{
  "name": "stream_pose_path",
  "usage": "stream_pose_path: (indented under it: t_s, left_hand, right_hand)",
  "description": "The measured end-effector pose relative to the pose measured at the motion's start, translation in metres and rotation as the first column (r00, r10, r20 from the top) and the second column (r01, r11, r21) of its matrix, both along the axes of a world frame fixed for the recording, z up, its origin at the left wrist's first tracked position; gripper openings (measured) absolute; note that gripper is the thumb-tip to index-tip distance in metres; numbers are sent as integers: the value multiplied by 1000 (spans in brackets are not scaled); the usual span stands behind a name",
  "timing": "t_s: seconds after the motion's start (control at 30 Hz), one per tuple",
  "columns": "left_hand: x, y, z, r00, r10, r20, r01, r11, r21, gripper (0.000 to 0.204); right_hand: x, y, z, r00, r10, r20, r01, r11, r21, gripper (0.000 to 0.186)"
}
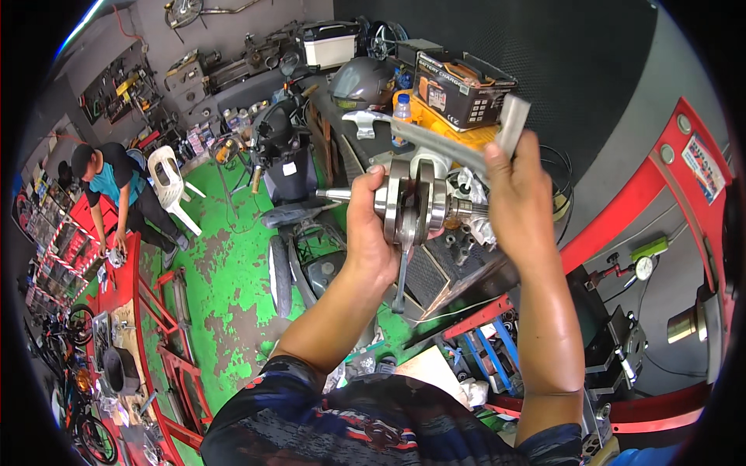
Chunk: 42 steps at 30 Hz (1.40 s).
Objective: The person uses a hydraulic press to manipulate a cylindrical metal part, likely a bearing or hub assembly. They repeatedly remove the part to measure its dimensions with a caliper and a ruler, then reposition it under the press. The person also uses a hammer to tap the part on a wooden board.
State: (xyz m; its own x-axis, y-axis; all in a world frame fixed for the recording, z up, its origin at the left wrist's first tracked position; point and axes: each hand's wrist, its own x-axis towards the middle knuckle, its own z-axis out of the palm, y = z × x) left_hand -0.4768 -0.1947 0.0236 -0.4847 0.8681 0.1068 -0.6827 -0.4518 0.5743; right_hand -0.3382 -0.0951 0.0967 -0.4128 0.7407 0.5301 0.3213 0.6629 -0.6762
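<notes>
My left hand [369,233] is wrapped round a shiny steel crankshaft [396,198], holding it up sideways in front of me. One tapered shaft end points left, and the other points right toward my right wrist. From between the round webs a connecting rod [402,283] hangs down. My right hand [519,194] grips an L-shaped metal square [443,144] near its corner. The square's long thin blade reaches left above the crankshaft, while its thick short arm sticks up past my fingers. Whether the blade touches the crankshaft I cannot tell.
Behind my hands a bench holds a grey helmet [362,82], a bottle [402,109] and a black box [458,89]. A red press frame [622,206] stands at right, near a dial gauge [643,268]. At left a co-worker [116,186] bends over a red bench [120,276].
</notes>
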Motion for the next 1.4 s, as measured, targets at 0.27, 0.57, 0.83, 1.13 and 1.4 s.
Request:
stream_pose_path:
  t_s: [0.27, 0.57, 0.83, 1.13, 1.4]
  left_hand:
    - [7, -5, 3, 995, -81, 54, 87, 991, -103, 59]
    - [3, -12, 9, 998, -46, 37, 51, 988, -143, 56]
    - [1, -18, 13, 998, -37, 52, 46, 982, -183, 54]
    - [-6, -19, 16, 990, -109, 90, 125, 974, -190, 51]
    - [-8, -17, 14, 991, -88, 105, 107, 976, -188, 55]
  right_hand:
    - [-10, 3, 6, 791, 440, -424, -550, 816, -178, 33]
    - [-24, 2, 0, 836, 437, -332, -500, 856, -130, 33]
    - [-32, 9, -5, 840, 436, -324, -496, 858, -132, 36]
    - [-38, 19, -6, 836, 452, -311, -519, 834, -186, 33]
    - [-43, 22, -8, 854, 431, -291, -493, 849, -191, 33]
